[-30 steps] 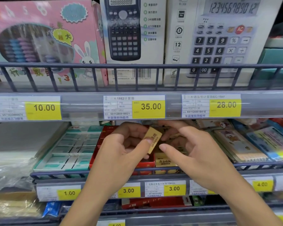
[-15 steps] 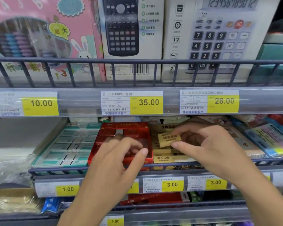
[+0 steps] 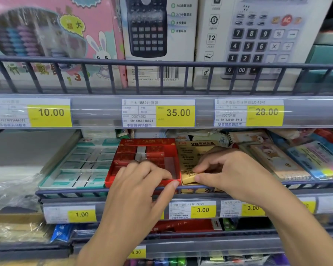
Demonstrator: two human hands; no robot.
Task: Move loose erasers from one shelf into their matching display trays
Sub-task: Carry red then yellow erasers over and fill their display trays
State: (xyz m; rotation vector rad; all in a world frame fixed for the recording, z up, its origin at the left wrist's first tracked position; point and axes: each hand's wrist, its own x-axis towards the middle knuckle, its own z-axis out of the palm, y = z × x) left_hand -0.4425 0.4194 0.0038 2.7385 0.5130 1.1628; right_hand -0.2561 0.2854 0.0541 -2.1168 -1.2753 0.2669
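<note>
Shop shelf rail as landmark: right hand pinches yellow eraser in yellow tray just behind it; left hand grasps red tray front wall, thumb touching rail

Plenty of readable stuff here. Upper shelf rail has three price tags: the left tag says 10.00, the middle tag says 35.00 plus "1882", 00071952 and barcode number 6911266918821, and the right tag says 28.00 with "EC-1841" and 00070138. The black calculator box has "www.sunwood.cn" printed near its barcode. The white calculator box shows keys 0 to 9, "00" and a red "AC". The yellow eraser tray reads "2B". Lower rail tags: 1.00, 3.00 and another 3.00. Smaller print is too blurry.
</note>
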